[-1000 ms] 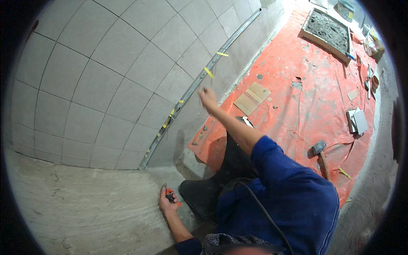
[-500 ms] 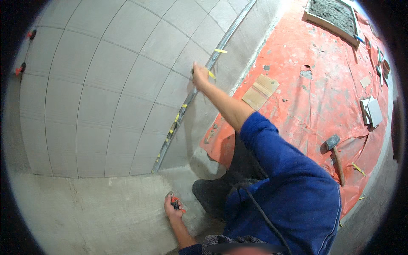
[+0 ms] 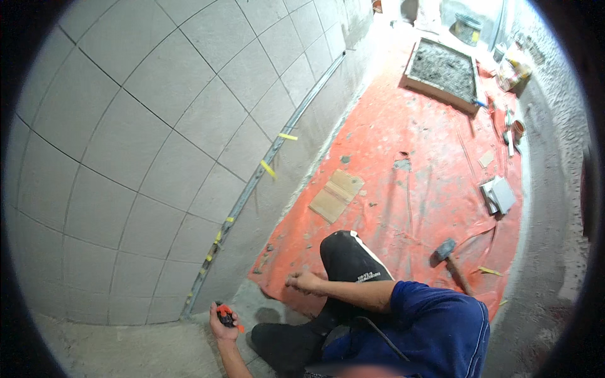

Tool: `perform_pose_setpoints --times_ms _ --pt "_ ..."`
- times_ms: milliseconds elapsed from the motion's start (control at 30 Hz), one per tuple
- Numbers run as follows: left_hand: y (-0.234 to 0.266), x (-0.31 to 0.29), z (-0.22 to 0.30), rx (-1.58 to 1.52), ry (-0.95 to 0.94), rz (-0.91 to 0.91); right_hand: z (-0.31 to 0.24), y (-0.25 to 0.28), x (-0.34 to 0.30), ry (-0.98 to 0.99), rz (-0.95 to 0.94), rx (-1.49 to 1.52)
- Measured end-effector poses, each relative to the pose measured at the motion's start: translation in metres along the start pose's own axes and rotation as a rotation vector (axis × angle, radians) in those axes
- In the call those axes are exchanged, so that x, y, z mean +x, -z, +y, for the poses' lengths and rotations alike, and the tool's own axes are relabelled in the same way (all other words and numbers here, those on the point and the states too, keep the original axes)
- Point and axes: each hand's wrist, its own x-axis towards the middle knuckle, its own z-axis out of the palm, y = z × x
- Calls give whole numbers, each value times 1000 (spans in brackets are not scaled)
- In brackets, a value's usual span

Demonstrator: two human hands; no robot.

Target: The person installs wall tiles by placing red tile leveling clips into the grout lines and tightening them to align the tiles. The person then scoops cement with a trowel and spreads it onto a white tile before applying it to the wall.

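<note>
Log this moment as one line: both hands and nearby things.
left hand: holding red-and-black pieces | right hand: over red sheet, contents unclear | nearby: tiled wall, mallet

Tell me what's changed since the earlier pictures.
The right hand has drawn back from the tiled wall and come down beside the bent knee; whether it holds anything is unclear. The left hand still holds red-and-black pieces; the mallet and cardboard still lie on the red sheet.
</note>
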Motion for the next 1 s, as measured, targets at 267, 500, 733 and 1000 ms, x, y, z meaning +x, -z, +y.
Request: perform_pose_setpoints --times_ms 267,500,733,1000 --pt "-133 -13 20 91 143 -347 -14 -15 -82 -208 227 -273" --pt "-186 -108 115 425 154 -253 -97 -58 -170 -275 192 -214" --pt "-178 -221 201 964 123 -141 -211 -82 -283 42 412 -417" --pt "-170 -249 278 797 145 -37 -309 -41 -365 -201 651 -85"
